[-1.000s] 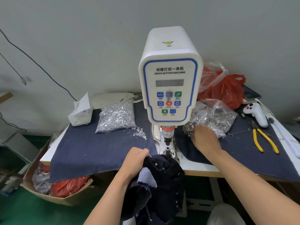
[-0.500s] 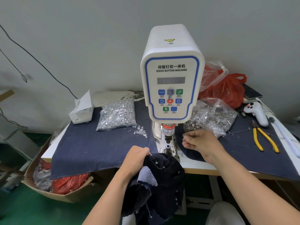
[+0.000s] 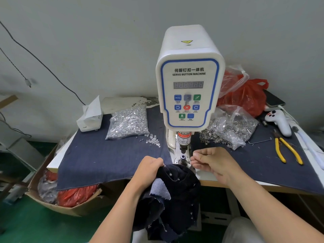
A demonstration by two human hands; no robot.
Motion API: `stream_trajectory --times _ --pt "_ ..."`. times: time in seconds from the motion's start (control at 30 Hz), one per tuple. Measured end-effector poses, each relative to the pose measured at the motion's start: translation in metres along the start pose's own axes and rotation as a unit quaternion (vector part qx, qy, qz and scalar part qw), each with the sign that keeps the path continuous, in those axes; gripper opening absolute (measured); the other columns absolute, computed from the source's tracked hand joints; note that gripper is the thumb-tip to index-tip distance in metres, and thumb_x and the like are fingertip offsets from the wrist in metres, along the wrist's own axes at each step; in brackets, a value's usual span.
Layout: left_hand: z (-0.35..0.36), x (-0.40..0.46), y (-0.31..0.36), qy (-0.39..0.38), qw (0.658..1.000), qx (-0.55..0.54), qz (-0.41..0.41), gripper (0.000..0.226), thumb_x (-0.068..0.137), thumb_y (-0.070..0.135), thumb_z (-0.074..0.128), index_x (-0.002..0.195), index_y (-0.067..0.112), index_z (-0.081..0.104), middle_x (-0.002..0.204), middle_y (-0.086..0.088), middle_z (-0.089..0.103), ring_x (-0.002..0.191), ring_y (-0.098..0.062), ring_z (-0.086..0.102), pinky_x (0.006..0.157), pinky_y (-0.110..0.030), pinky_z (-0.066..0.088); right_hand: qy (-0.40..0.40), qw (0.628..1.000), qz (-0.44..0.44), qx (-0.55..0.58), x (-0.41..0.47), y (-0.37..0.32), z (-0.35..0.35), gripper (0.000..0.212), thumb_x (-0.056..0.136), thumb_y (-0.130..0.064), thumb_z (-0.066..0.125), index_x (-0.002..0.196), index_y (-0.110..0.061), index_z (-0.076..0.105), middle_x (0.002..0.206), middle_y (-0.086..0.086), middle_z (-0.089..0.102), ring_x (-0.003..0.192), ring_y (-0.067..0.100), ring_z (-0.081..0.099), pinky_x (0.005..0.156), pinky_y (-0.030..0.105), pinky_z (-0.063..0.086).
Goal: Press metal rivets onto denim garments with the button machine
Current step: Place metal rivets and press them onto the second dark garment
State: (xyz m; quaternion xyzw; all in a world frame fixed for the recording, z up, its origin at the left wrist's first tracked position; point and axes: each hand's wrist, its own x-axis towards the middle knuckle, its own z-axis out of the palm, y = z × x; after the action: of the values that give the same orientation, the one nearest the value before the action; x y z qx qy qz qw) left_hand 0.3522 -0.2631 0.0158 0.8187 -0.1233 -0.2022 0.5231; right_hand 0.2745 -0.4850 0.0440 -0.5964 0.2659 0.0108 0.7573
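Observation:
A white servo button machine [image 3: 189, 88] stands at the middle of the table, its punch above a small lower die [image 3: 182, 157]. My left hand [image 3: 149, 170] grips a dark denim garment [image 3: 177, 199] that hangs over the table's front edge just below the die. My right hand [image 3: 212, 162] is beside the die on its right, fingers curled and fingertips pinched together; a rivet between them is too small to make out. A pile of dark metal rivets [image 3: 210, 137] spills from a clear bag [image 3: 233, 127] behind that hand.
A bag of silver studs [image 3: 128, 123] and loose studs [image 3: 154, 141] lie on the blue denim cloth [image 3: 105, 160] at left. Yellow pliers [image 3: 287, 149], a white controller [image 3: 278, 122], a red plastic bag [image 3: 249, 95] and a tissue box [image 3: 90, 116] are around. A cardboard box [image 3: 57, 195] sits below left.
My right hand left the rivet pile and came forward and left to the lower die with its fingertips pinched. My left hand kept hold of the garment.

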Motion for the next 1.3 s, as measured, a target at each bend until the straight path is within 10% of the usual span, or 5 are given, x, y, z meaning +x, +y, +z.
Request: stream_trajectory --times 1.3 --pt "-0.004 -0.009 0.001 -0.02 1.0 -0.005 0.006 0.043 0.073 0.035 0.053 0.066 -0.007 0.042 0.071 -0.012 0.035 0.072 -0.023 0.029 0.066 -0.042 0.027 -0.126 0.946 0.159 0.252 -0.014 -0.004 0.017 0.016 0.079 -0.002 0.07 0.086 0.01 0.079 0.099 0.022 0.075 0.075 0.021 0.075 0.06 0.026 0.062"
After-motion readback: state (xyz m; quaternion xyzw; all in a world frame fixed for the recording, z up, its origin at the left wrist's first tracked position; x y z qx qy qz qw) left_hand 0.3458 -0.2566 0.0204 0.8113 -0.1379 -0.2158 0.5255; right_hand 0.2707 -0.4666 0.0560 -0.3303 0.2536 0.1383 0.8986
